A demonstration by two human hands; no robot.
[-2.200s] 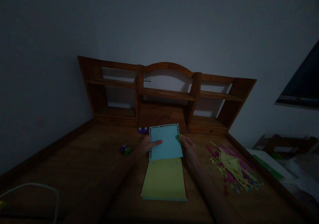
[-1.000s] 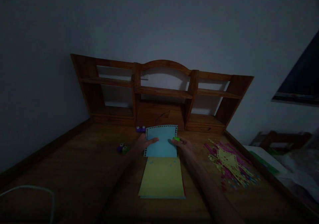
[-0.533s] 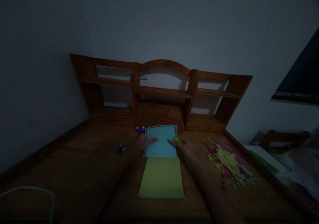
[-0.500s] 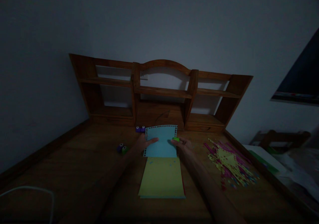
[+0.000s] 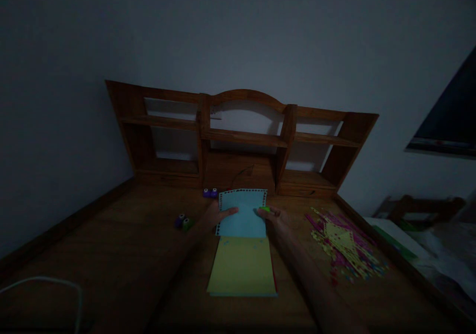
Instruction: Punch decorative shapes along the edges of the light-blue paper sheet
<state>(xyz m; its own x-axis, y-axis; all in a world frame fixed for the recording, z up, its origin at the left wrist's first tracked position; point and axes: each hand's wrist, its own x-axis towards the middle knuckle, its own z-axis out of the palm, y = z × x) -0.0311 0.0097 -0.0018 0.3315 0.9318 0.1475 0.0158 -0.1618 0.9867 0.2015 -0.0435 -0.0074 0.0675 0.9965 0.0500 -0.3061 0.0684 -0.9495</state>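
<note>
A light-blue sheet of paper [image 5: 243, 220] with small holes punched along its top and sides is held up at the middle of the desk. My left hand [image 5: 216, 215] is closed on its left edge, thumb lying across the front. At the right edge, my right hand [image 5: 275, 219] is closed around a bright green hole punch [image 5: 265, 209], which sits against the sheet; its lower part is hidden by my fingers. Just below the blue sheet lies a stack of yellow paper [image 5: 241, 267], with a blue and a red edge showing beneath and a few bits of blue on top.
Purple punches [image 5: 210, 193] stand behind my left hand. A purple and a green punch [image 5: 188, 223] lie left of my forearm. Pink and yellow punched strips [image 5: 342, 245] are heaped at right. A wooden shelf [image 5: 243, 137] backs the desk; a white cable [image 5: 55, 279] lies front left.
The blue sheet, both hands and the green punch have shifted very slightly right and down in the picture. Both grips look the same.
</note>
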